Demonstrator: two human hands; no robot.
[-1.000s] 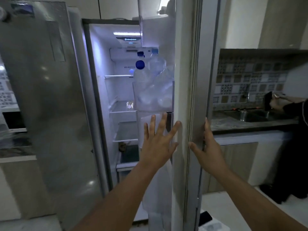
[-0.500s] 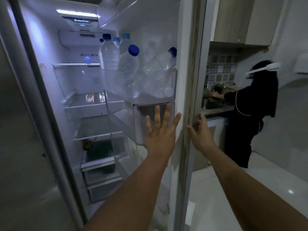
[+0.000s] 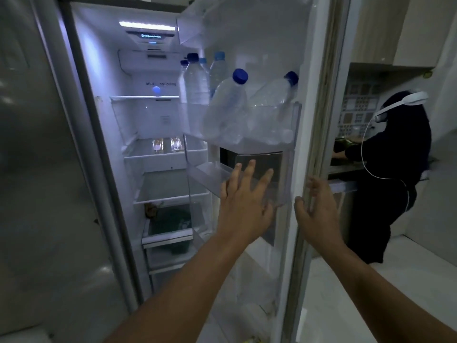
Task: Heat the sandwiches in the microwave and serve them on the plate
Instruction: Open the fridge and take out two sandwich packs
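Observation:
The fridge's right door (image 3: 306, 120) stands open in front of me, its inner side facing left. My left hand (image 3: 244, 206) lies flat with spread fingers against the clear lower door bin (image 3: 205, 177). My right hand (image 3: 316, 209) touches the door's outer edge with straight fingers. Two small clear packs (image 3: 167, 144) sit on a middle shelf of the lit fridge interior (image 3: 153, 120); what is in them I cannot tell. No plate or microwave is in view.
Several water bottles (image 3: 227, 107) with blue caps fill the upper door bin. A dark green thing (image 3: 173, 224) lies on a lower shelf. The closed left fridge door (image 3: 37, 169) is at the left. A person in black (image 3: 390, 174) stands at the counter on the right.
The door has swung wider open and the view has come closer to the fridge. Both hands stayed on the door, left inside, right on the outer edge.

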